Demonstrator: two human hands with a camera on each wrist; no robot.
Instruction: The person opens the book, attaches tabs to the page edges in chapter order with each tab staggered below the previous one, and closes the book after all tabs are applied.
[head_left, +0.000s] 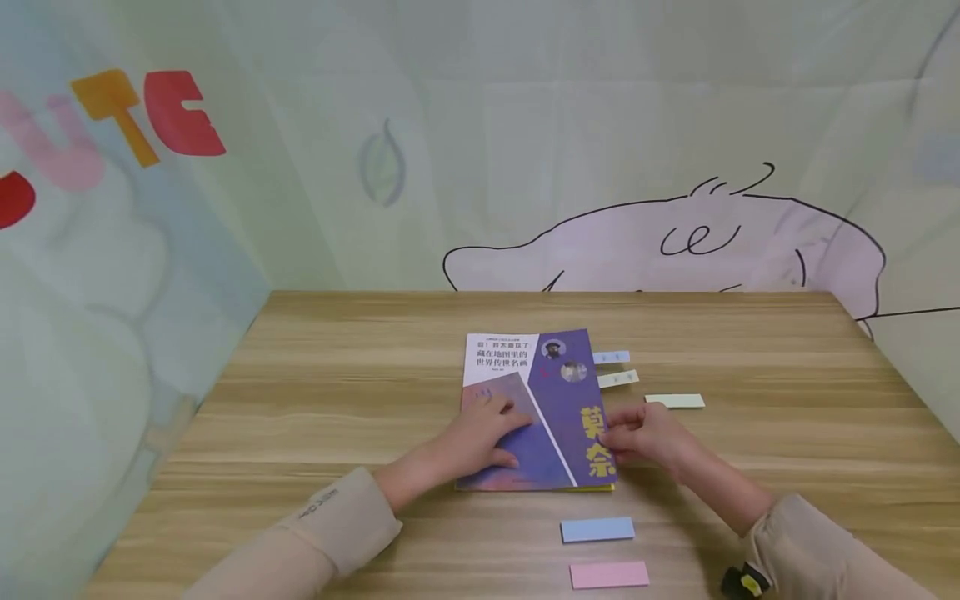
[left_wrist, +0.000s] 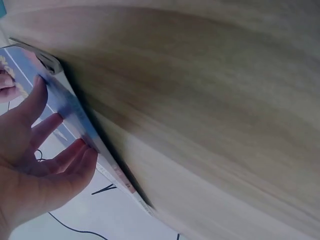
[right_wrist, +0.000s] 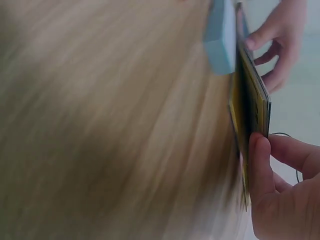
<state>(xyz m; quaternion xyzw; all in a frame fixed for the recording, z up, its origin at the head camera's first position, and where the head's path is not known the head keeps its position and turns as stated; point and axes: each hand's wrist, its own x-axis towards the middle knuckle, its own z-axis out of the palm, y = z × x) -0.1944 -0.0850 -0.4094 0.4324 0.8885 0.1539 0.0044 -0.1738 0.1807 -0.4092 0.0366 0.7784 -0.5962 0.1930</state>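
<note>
A purple paperback book (head_left: pixel 558 429) with white and yellow Chinese lettering lies on the wooden table. My left hand (head_left: pixel 480 435) rests on the lower left of its cover, fingers spread; in the left wrist view those fingertips (left_wrist: pixel 81 142) touch the cover near the spine. With thumb and fingers, my right hand (head_left: pixel 654 437) pinches the cover and a stack of pages at the book's right edge. A dark gap shows below the lifted pages (right_wrist: pixel 260 107) in the right wrist view. A blue sticky tab (head_left: pixel 613 357) and a pale one (head_left: pixel 619 379) stick out of the right edge.
A pale green sticky-note pad (head_left: pixel 681 402) lies right of the book. Nearer the front are a blue pad (head_left: pixel 597 529) and a pink pad (head_left: pixel 609 575). Behind the table (head_left: pixel 360 350) hangs a backdrop with cartoon drawings.
</note>
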